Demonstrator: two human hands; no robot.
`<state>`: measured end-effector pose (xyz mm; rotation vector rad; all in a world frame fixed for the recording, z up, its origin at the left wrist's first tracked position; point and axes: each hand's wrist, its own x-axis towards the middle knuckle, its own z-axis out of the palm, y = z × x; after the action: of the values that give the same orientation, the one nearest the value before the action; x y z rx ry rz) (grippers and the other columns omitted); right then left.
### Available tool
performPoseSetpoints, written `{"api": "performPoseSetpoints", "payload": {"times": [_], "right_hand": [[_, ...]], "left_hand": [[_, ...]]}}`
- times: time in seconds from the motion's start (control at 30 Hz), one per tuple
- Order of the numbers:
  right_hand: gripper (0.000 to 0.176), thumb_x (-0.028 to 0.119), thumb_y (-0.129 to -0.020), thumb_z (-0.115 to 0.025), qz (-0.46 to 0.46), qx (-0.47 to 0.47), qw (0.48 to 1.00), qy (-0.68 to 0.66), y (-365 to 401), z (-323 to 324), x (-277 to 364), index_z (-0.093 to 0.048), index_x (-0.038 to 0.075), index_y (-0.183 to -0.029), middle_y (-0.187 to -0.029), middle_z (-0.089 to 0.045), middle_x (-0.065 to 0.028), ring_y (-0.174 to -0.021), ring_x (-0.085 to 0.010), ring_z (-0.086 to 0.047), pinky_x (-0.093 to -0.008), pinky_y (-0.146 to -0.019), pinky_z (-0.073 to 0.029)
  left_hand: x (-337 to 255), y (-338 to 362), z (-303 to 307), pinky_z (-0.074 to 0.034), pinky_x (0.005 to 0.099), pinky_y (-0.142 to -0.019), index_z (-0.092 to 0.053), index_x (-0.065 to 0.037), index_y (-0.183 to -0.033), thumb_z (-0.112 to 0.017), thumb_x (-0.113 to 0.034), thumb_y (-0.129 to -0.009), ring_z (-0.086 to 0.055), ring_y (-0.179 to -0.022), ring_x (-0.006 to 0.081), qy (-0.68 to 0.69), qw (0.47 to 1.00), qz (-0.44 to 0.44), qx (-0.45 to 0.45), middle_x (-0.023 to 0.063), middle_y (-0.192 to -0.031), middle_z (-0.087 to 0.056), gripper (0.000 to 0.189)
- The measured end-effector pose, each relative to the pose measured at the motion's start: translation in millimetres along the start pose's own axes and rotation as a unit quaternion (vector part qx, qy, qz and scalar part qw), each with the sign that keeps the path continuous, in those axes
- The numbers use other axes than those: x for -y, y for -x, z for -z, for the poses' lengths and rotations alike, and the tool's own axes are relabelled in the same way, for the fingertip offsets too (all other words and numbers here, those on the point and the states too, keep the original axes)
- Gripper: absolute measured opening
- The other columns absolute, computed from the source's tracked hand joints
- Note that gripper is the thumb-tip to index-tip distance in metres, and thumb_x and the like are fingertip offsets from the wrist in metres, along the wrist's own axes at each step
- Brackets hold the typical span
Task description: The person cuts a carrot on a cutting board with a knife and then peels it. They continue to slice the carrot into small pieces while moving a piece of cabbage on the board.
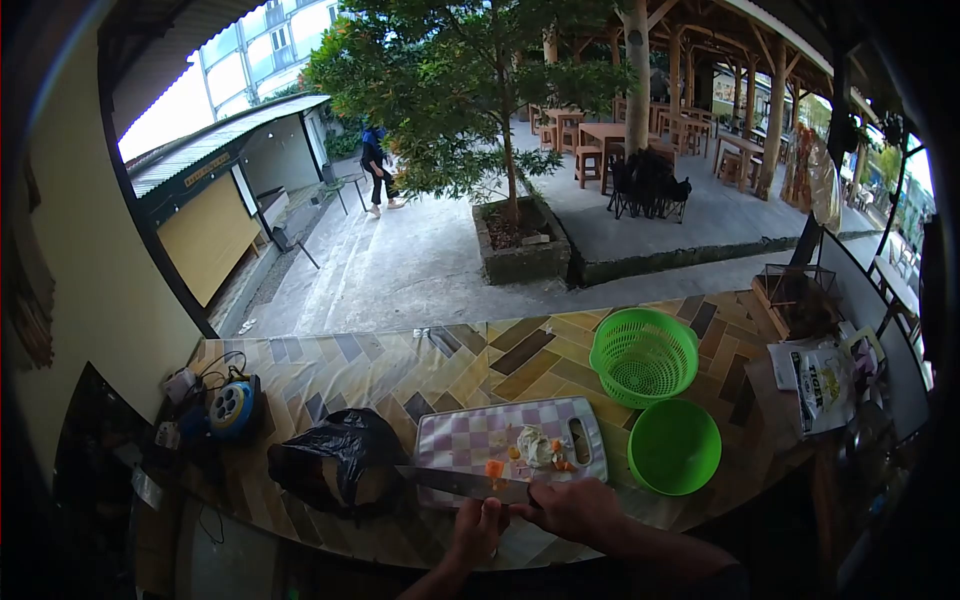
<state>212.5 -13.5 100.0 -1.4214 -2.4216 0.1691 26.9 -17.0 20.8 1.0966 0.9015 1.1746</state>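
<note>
My right hand [575,510] is closed around the handle of a large kitchen knife [455,482], whose wide blade points left across the near edge of the cutting board [460,432]. Just below the blade, my left hand [478,530] is closed with its fingertips raised; what it grips is mostly hidden. Directly above those fingertips, an orange piece [494,468], perhaps carrot, shows behind the blade. On the pink-and-white checked board lie a pale crumpled heap [536,447] and small orange scraps [562,460] beside the handle slot.
Right of the board stand a green colander [645,358] and a green bowl [675,447]. A black plastic bag [335,460] sits left, near a blue cable reel [232,407]. Packets [825,385] lie far right. Beyond the counter, a person [376,168] stands in the yard.
</note>
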Motion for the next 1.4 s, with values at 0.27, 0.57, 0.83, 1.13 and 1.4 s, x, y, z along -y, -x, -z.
{"api": "performPoseSetpoints", "payload": {"times": [0.27, 0.57, 0.83, 1.13, 1.4], "right_hand": [[0.049, 0.055, -0.093, -0.051, -0.016, 0.016, 1.000, -0.002, -7, 2, 0, -0.055, 0.007, -0.081, -0.062, -0.064, -0.0106, -0.053, -0.0305, -0.065, -0.0423, -0.044, -0.051], [0.048, 0.053, -0.095, -0.048, -0.085, 0.022, 0.991, -0.099, -16, 6, -2, -0.055, 0.007, -0.083, -0.068, -0.064, -0.0124, -0.062, -0.0339, -0.066, -0.0463, -0.053, -0.051], [0.053, 0.057, -0.096, -0.044, -0.046, 0.092, 0.990, -0.096, -4, -15, 6, -0.055, 0.007, -0.083, -0.073, -0.065, -0.0126, -0.064, -0.0343, -0.066, -0.0455, -0.053, -0.050], [0.055, 0.058, -0.096, -0.041, -0.055, 0.091, 0.990, -0.096, -1, -18, 7, -0.054, 0.006, -0.083, -0.072, -0.064, -0.0132, -0.064, -0.0351, -0.065, -0.0459, -0.054, -0.051], [0.051, 0.054, -0.096, -0.045, -0.039, 0.083, 0.992, -0.086, 0, -19, 10, -0.053, 0.007, -0.081, -0.066, -0.063, -0.0139, -0.061, -0.0357, -0.065, -0.0471, -0.052, -0.050]], "left_hand": [[-3, -3, 10, -0.033, 0.0221, -0.045, -0.055, -0.005, -0.092, -0.048, -0.057, -0.095, -0.044, -0.052, 0.0039, -0.024, 0.999, 0.019, 0.020, -0.0049, -0.063, -0.048, 0.053], [-12, -11, 5, -0.033, 0.0249, -0.042, -0.049, -0.003, -0.105, -0.034, -0.048, -0.103, -0.041, -0.045, 0.0090, 0.109, 0.993, 0.011, 0.036, 0.0019, -0.063, -0.049, 0.048], [-21, 0, 2, -0.046, 0.0286, -0.052, -0.050, 0.001, -0.121, -0.026, -0.042, -0.104, -0.056, -0.059, 0.0171, 0.156, 0.974, 0.143, -0.081, 0.0100, -0.084, -0.060, 0.052], [-14, 0, 12, -0.051, 0.0301, -0.069, -0.046, 0.004, -0.132, -0.036, -0.025, -0.100, -0.060, -0.078, 0.0167, 0.150, 0.983, 0.106, 0.026, 0.0142, -0.102, -0.062, 0.044], [-9, 6, 21, -0.042, 0.0275, -0.054, -0.034, -0.003, -0.136, -0.043, -0.018, -0.098, -0.051, -0.060, 0.0124, 0.211, 0.961, 0.139, 0.116, 0.0123, -0.085, -0.061, 0.042]]}}
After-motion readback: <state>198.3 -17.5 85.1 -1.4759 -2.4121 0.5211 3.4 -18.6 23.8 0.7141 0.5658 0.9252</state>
